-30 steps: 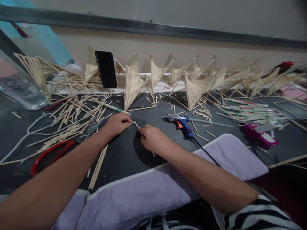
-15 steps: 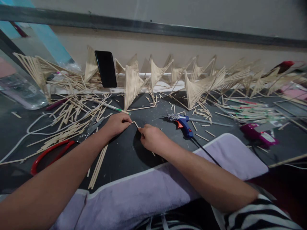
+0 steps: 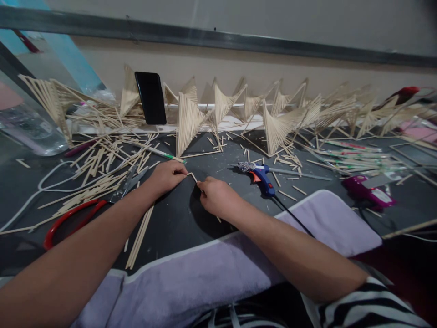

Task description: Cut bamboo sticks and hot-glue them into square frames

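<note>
My left hand (image 3: 170,176) and my right hand (image 3: 217,196) pinch two thin wooden sticks (image 3: 193,176) whose ends meet at a corner between my fingertips. Each hand is closed on one stick; most of their length is hidden by my fingers. To the right of my right hand lies a blue glue gun (image 3: 262,176) with an orange trigger and foil round its nozzle. Red-handled scissors (image 3: 73,223) lie under and beside my left forearm. A few long sticks (image 3: 140,239) rest on the dark table just below that forearm.
Twisted stick structures (image 3: 191,120) stand along the back, with a black phone (image 3: 150,98) propped among them. Loose sticks (image 3: 99,159) litter the left side. A purple device (image 3: 368,192) and packaged glue sticks (image 3: 355,157) lie right. A lilac towel (image 3: 205,278) covers the front edge.
</note>
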`<state>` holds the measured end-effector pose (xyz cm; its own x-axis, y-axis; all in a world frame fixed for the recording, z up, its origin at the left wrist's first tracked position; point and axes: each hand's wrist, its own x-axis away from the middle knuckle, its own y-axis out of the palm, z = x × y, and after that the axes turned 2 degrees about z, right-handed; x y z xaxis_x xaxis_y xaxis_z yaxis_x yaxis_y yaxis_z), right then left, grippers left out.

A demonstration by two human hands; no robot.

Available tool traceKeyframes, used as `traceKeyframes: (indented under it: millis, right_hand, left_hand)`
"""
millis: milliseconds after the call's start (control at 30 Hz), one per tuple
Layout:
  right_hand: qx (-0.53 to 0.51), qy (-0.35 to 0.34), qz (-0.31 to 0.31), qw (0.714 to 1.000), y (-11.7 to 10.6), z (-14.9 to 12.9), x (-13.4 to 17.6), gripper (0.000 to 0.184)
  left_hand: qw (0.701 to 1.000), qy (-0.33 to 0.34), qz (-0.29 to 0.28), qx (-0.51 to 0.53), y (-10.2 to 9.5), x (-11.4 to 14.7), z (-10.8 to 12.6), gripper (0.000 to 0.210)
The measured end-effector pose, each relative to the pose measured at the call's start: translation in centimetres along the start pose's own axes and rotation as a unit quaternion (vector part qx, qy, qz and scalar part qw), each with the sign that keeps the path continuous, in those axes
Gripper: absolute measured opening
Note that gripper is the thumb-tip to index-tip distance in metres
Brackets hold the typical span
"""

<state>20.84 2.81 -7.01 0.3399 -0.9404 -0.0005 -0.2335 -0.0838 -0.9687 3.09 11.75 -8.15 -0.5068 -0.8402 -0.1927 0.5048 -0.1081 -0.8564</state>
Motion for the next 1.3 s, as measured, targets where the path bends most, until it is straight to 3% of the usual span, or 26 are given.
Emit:
traceKeyframes:
  millis: [1300]
  right_hand:
    - [0.007,-0.002,0.003,1.0,0.24,0.02,-0.02,0.028]
  left_hand:
    - [1.0,0.004,-0.002,-0.002,0.15,-0.03,-0.38,0.019]
